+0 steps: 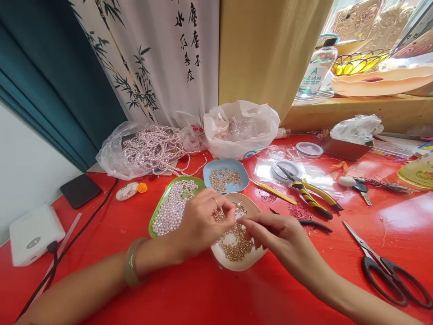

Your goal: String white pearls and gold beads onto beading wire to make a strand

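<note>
My left hand [203, 219] is closed in a pinch, thumb against fingertips, above the tray of gold beads; a ring and a bangle show on this arm. Close to it, fingertips nearly meeting the other hand's, my right hand [274, 230] pinches too. Whatever sits between the fingers is too small to make out. Beneath both hands lies a pale tray [250, 203] with gold beads [238, 243]. A green tray [152, 210] of pearly beads [172, 207] stands left of it, partly behind my left hand. Behind is a blue tray [233, 163] with small gold beads [223, 179].
Yellow-black pliers [309, 194], yellow tweezers [274, 192] and scissors [380, 266] lie on the right of the red table [189, 293]. Bead strands [152, 149] in a plastic bag and a white bag [240, 131] stand behind. A white power box [35, 234] with a cable is at left.
</note>
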A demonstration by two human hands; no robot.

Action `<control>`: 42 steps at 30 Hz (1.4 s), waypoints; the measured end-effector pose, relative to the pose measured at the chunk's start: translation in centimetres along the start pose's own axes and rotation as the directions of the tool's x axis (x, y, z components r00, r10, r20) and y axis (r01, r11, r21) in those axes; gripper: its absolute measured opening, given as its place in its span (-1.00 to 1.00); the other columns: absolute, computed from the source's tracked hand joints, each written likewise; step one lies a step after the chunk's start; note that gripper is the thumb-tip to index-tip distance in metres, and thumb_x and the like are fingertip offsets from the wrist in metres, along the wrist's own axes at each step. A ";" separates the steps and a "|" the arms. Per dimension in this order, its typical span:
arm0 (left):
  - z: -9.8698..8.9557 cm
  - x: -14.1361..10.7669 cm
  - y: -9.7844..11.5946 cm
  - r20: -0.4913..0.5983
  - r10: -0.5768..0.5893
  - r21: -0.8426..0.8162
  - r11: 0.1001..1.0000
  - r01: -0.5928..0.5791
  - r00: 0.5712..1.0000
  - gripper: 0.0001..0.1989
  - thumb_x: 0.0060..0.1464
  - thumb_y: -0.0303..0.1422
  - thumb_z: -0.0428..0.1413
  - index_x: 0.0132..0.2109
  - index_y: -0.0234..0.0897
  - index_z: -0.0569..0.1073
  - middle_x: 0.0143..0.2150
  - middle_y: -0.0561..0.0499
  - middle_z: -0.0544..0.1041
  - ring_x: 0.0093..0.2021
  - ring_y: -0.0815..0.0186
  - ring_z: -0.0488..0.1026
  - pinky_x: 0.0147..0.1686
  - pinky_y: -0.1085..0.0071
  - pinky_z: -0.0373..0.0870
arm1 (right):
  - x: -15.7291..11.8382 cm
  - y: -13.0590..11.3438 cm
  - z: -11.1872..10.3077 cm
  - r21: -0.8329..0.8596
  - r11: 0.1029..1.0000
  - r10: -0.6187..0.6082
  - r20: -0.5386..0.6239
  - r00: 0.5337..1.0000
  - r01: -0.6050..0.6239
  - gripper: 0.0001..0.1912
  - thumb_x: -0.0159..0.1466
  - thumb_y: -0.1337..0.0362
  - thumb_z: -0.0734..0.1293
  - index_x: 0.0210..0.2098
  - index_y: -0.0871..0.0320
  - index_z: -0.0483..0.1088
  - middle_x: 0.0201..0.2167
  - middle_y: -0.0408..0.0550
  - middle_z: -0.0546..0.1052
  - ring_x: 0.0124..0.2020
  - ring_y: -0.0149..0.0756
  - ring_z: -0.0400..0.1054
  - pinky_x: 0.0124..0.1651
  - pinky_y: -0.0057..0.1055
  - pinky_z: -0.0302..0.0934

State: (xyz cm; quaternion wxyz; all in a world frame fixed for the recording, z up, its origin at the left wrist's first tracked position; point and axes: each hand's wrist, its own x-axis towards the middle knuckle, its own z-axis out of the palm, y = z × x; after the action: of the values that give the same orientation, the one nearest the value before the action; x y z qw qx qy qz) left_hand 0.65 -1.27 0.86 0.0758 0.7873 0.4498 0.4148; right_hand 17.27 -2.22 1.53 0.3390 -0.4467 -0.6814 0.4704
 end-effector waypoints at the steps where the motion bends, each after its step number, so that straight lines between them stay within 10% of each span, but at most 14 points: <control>1: 0.0 -0.1 0.0 -0.034 0.090 0.053 0.995 -0.088 0.995 -0.88 -0.12 -0.56 0.02 -0.52 -0.31 0.38 -0.59 0.06 0.42 -0.51 0.40 0.27 -0.51 0.47 0.25 | -0.1 -0.1 0.3 0.050 0.998 0.044 0.028 0.999 -0.045 -0.76 0.14 0.22 0.21 -0.57 0.18 0.39 -0.66 -0.17 0.39 -0.63 -0.45 0.23 -0.60 -0.54 0.12; 12: 0.0 -1.1 0.2 -0.017 0.419 0.398 0.836 -0.378 0.908 -0.93 -0.08 -0.51 0.05 -0.48 -0.31 0.38 -0.60 0.05 0.42 -0.53 0.37 0.29 -0.56 0.49 0.25 | -0.4 -0.4 0.5 0.274 0.947 0.169 0.020 0.985 -0.168 -0.80 0.10 0.20 0.27 -0.50 0.15 0.47 -0.62 -0.16 0.42 -0.56 -0.43 0.27 -0.46 -0.50 0.21; 29: 0.5 -1.2 0.3 -0.014 0.390 0.145 0.912 -0.384 0.921 -0.93 -0.06 -0.51 0.06 -0.37 -0.29 0.40 -0.51 0.04 0.48 -0.48 0.39 0.30 -0.51 0.49 0.29 | -0.1 0.2 0.5 0.369 0.903 0.252 -0.040 0.967 -0.220 -0.79 0.07 0.20 0.28 -0.59 0.19 0.38 -0.74 -0.26 0.22 -0.65 -0.49 0.11 -0.55 -0.54 0.06; 35: 0.0 -0.6 1.0 0.064 -0.067 -0.194 0.978 0.078 0.996 -0.95 -0.07 -0.42 0.07 -0.36 -0.27 0.38 -0.44 0.02 0.44 -0.44 0.38 0.34 -0.44 0.43 0.34 | 0.0 0.1 0.5 0.239 0.963 0.130 -0.025 0.991 -0.121 -0.82 0.13 0.26 0.17 -0.57 0.17 0.22 -0.67 -0.22 0.27 -0.63 -0.47 0.18 -0.56 -0.53 0.12; 42: 0.7 -0.6 1.0 0.471 -0.456 -0.556 0.511 0.656 0.755 -0.78 -0.18 -0.31 0.18 -0.31 -0.30 0.46 -0.43 0.01 0.50 -0.48 0.40 0.40 -0.42 0.44 0.37 | -0.4 0.6 0.8 -0.157 0.985 -0.069 -0.010 0.998 0.066 -0.81 0.22 0.30 0.06 -0.50 0.13 0.14 -0.66 -0.20 0.27 -0.65 -0.45 0.15 -0.62 -0.52 0.09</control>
State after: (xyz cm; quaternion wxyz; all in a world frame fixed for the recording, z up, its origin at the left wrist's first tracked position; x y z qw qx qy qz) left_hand 1.64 -2.12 0.61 0.5538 0.5578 0.4758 0.3947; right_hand 16.88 -2.78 0.69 0.3239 -0.4521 -0.7283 0.4003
